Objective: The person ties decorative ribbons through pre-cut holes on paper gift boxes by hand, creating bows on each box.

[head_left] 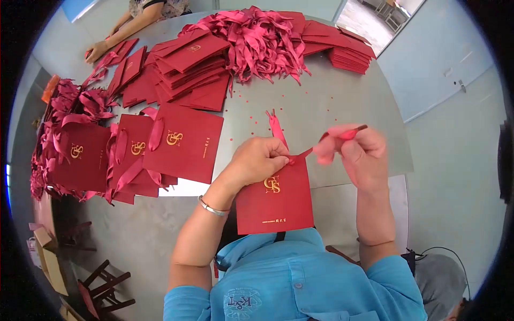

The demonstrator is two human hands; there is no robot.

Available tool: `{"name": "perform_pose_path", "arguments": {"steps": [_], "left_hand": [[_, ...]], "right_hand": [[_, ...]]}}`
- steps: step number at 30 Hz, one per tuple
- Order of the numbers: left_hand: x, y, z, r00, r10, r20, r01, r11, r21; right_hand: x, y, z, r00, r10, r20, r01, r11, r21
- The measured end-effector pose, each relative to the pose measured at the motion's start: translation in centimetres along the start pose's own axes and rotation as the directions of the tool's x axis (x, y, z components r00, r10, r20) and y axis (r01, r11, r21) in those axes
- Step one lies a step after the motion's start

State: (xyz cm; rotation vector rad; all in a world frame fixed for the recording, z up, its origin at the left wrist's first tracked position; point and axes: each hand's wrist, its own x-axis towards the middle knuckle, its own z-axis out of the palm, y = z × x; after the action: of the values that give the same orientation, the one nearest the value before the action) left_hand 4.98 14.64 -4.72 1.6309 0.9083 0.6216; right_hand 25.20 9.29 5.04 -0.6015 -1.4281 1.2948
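Observation:
A red paper bag [276,206] with gold lettering lies flat against my blue shirt at the table's near edge. My left hand [259,160] pinches its top edge, thumb over the ribbon there. Off to the right of the bag, my right hand [353,150] is raised, slightly blurred, its fingers closed on a red ribbon that runs to the bag's top corner. A loose pink ribbon [275,128] sticks out beyond my left hand onto the table.
Ribboned bags [184,142] overlap at the left. Flat bags [187,59] are stacked behind, beside a ribbon heap [262,43] and another stack [350,58]. Red specks dot the table [342,128]. A co-worker's hand [97,52] is at the far left. A stool [101,289] stands below.

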Motion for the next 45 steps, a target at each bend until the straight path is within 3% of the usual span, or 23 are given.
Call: {"name": "perform_pose_path", "arguments": {"steps": [3,5,6,8,10,12,13,14,15,17,19,21,22,24,25,27,30,31,32,36,38,45], "left_hand": [[-0.2,0.8,0.0,1.0,0.004,-0.02,-0.003,0.998,0.062],[-0.2,1.1,0.0,0.998,-0.025,-0.063,0.03,0.995,0.093],[-0.3,1.2,0.0,0.998,-0.026,-0.058,0.032,0.995,0.093],[-0.5,1.5,-0.2,0.998,0.011,-0.065,-0.006,0.997,0.072],[-0.5,1.8,0.2,0.993,0.038,-0.116,-0.039,0.999,-0.005],[-1.3,2.8,0.1,0.962,0.17,-0.212,-0.171,0.985,0.014],[-0.4,0.7,0.0,0.977,0.169,-0.131,-0.156,0.982,0.107],[-0.2,0.2,0.1,0.976,0.169,-0.135,-0.156,0.982,0.107],[-0.1,-0.1,0.3,0.987,0.106,-0.118,-0.102,0.994,0.04],[0.0,-0.4,0.3,0.997,0.033,-0.064,-0.037,0.998,-0.055],[-0.3,0.3,-0.2,0.999,0.007,-0.035,-0.009,0.999,-0.049],[-0.3,0.5,-0.5,1.0,-0.017,-0.01,0.016,0.999,-0.042],[-0.3,0.3,-0.6,1.0,-0.005,-0.021,0.004,0.999,-0.05],[-0.2,0.1,-0.6,1.0,0.004,-0.03,-0.005,0.999,-0.054],[-0.2,0.1,-0.6,0.999,0.021,-0.049,-0.026,0.995,-0.1],[-0.2,-0.2,-0.4,0.997,0.036,-0.068,-0.046,0.988,-0.145],[-0.3,0.3,-0.3,0.991,0.115,-0.074,-0.118,0.992,-0.032],[-0.7,1.1,-0.3,0.99,0.12,-0.071,-0.114,0.99,0.084],[-1.0,2.0,-0.3,0.99,0.123,-0.069,-0.108,0.974,0.197],[-1.2,3.3,-1.4,0.996,0.092,0.014,-0.093,0.967,0.235],[-1.5,4.2,-2.0,0.991,0.109,0.075,-0.131,0.86,0.493],[-2.2,3.9,-3.3,0.966,0.238,0.102,-0.256,0.828,0.499]], "right_hand": [[-0.1,-0.9,0.9,0.997,-0.043,-0.069,0.033,0.988,-0.151],[0.5,-1.8,1.0,0.979,-0.131,0.155,0.194,0.828,-0.526],[1.0,-2.2,1.7,0.98,-0.13,0.151,0.191,0.829,-0.526],[2.7,-2.2,3.9,0.88,-0.29,0.376,0.472,0.621,-0.626],[3.4,-0.8,4.5,0.876,-0.344,0.339,0.482,0.668,-0.567],[3.2,0.3,4.3,0.868,-0.394,0.303,0.497,0.71,-0.5],[2.7,0.7,3.9,0.964,-0.237,0.117,0.262,0.917,-0.299],[2.3,0.8,3.6,1.0,-0.016,-0.019,0.016,0.999,-0.032],[2.0,0.6,3.1,0.992,0.087,-0.092,-0.088,0.996,-0.014],[1.2,0.8,1.8,0.985,0.115,-0.132,-0.123,0.991,-0.057],[0.3,1.7,1.5,0.974,0.138,-0.179,-0.158,0.982,-0.101],[-0.9,2.7,2.2,0.947,0.171,-0.272,-0.244,0.933,-0.263],[-1.2,3.6,2.0,0.948,0.17,-0.27,-0.242,0.934,-0.264],[-1.8,5.6,1.7,0.989,-0.042,-0.144,-0.064,0.749,-0.66],[-2.0,6.4,1.8,0.983,-0.111,-0.148,-0.027,0.708,-0.706],[-2.2,7.4,1.9,0.98,-0.12,-0.161,-0.037,0.68,-0.732],[-2.5,8.6,1.7,0.973,-0.175,-0.152,-0.015,0.606,-0.795],[-2.6,8.8,1.7,0.969,-0.212,-0.129,0.012,0.56,-0.828],[-2.7,8.8,1.6,0.969,-0.211,-0.131,0.01,0.561,-0.828],[-3.0,8.9,1.5,0.977,-0.11,-0.184,-0.068,0.657,-0.751],[-3.0,8.9,1.6,0.973,-0.106,-0.207,-0.081,0.678,-0.731],[-2.7,8.9,2.3,0.968,-0.124,-0.219,-0.09,0.642,-0.761]]}}
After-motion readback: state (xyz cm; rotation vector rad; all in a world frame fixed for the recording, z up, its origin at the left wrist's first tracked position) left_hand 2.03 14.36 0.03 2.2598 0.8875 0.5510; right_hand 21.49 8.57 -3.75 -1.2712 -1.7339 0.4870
